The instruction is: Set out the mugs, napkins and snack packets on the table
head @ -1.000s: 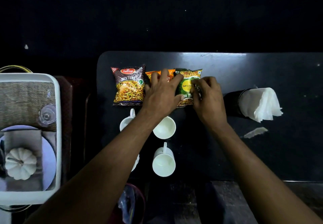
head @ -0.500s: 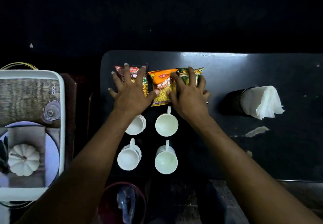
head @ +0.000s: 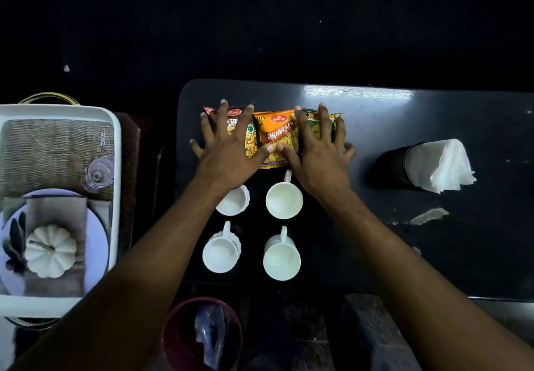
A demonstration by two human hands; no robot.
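Three snack packets lie side by side at the far side of the black table: a dark brown packet, an orange packet and a green packet. My left hand rests flat with spread fingers on the brown packet. My right hand lies flat on the green one, its thumb on the orange packet. Several white mugs stand in two rows below. White napkins stick out of a black holder lying on its side at the right.
A white tray on the left carries a woven mat, a glass, a plate and a white pumpkin. A dark red bin stands at the table's near edge. A paper scrap lies on the table.
My left hand has moved from the orange packet to the brown one. My right hand has let go of the green packet's edge and spread flat over it. The orange packet now shows.
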